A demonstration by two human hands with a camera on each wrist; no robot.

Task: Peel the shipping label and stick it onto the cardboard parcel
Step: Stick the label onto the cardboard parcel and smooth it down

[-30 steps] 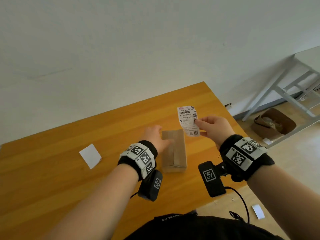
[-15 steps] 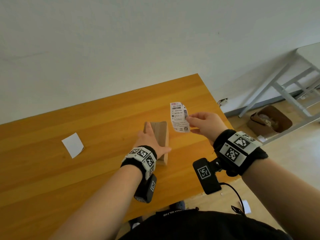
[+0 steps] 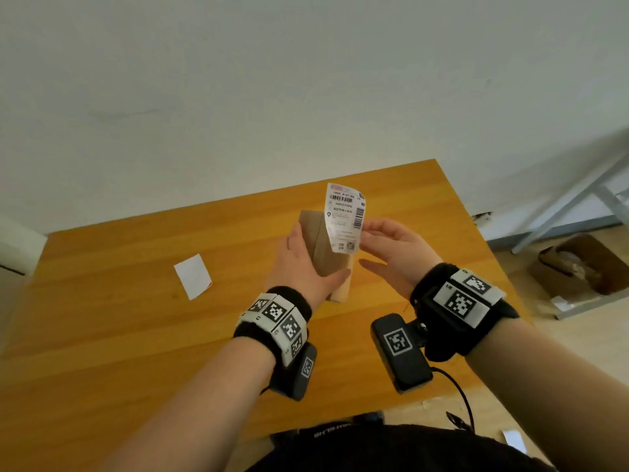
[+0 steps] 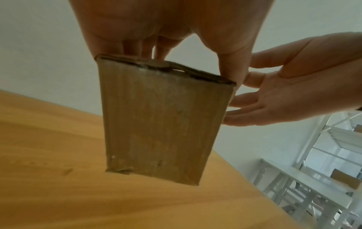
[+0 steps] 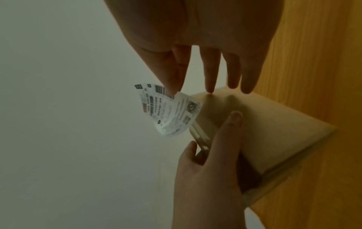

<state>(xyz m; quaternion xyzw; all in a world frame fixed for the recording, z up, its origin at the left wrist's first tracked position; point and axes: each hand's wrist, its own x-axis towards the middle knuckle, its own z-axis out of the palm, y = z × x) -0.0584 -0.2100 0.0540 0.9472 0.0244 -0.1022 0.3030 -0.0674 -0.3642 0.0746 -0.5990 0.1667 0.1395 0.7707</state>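
Observation:
My left hand (image 3: 303, 264) grips the brown cardboard parcel (image 3: 323, 247) and holds it tilted up above the wooden table (image 3: 119, 335). In the left wrist view the parcel (image 4: 162, 120) hangs from the fingers, clear of the table. My right hand (image 3: 391, 247) pinches the white shipping label (image 3: 344, 219) by its right edge, just in front of the parcel's upper right part. In the right wrist view the label (image 5: 170, 111) curls between thumb and forefinger beside the parcel (image 5: 260, 128), and the other fingers stretch straight toward the box.
A blank white backing sheet (image 3: 193, 275) lies on the table to the left. The table's right edge (image 3: 476, 233) is close to my right hand. Beyond it stand a white metal frame (image 3: 578, 199) and a brown box (image 3: 578, 264) on the floor.
My left hand has lifted the parcel off the table and tilted it up. My right hand has brought the label against the parcel's upper right side.

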